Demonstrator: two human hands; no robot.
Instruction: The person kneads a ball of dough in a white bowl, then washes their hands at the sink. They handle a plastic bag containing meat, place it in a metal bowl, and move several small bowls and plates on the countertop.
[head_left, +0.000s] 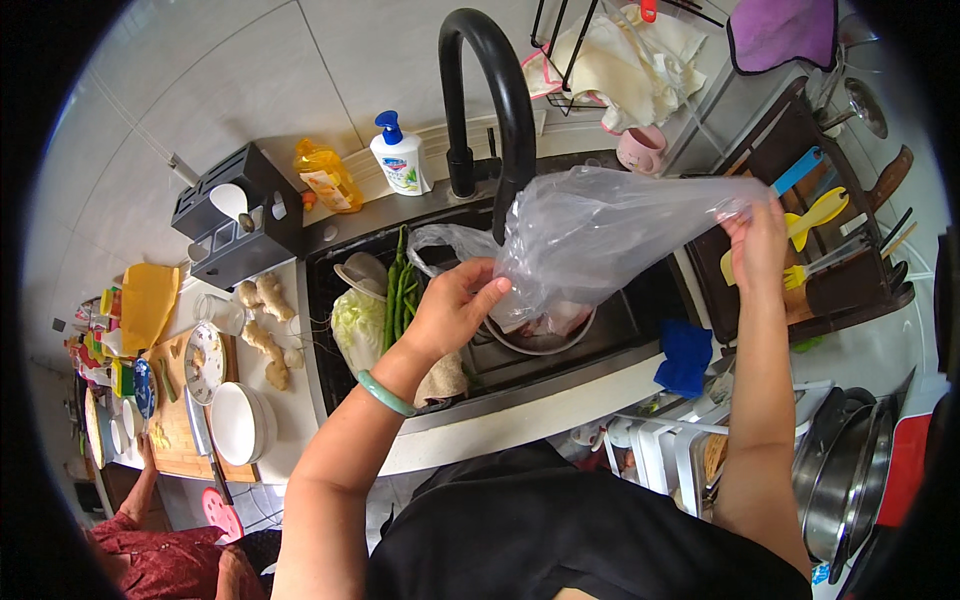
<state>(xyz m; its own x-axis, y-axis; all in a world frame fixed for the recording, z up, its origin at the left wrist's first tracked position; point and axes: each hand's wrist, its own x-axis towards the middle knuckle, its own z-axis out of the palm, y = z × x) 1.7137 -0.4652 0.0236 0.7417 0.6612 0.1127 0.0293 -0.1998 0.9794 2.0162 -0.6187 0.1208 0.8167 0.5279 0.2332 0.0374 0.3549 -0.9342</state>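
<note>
A clear plastic bag (600, 232) is stretched out over the right part of the black sink (645, 311). My right hand (756, 244) grips its bunched end, up and to the right. The bag's lower left edge is pinched between the thumb and fingers of my left hand (456, 304), which has a green bangle on its wrist. Below the bag, a round bowl (544, 350) in the sink holds pieces of raw meat (566, 319), partly hidden by the plastic. Left of it lie a napa cabbage (360, 330) and long green peppers (397, 292).
A black faucet (480, 34) arches over the sink. Behind stand a soap pump bottle (401, 161) and a yellow detergent bottle (328, 176). Leftward, a kitchen knife (199, 427) lies on a cutting board (171, 409), near another person's hand (146, 454). A blue cloth (684, 358) hangs over the counter's front edge.
</note>
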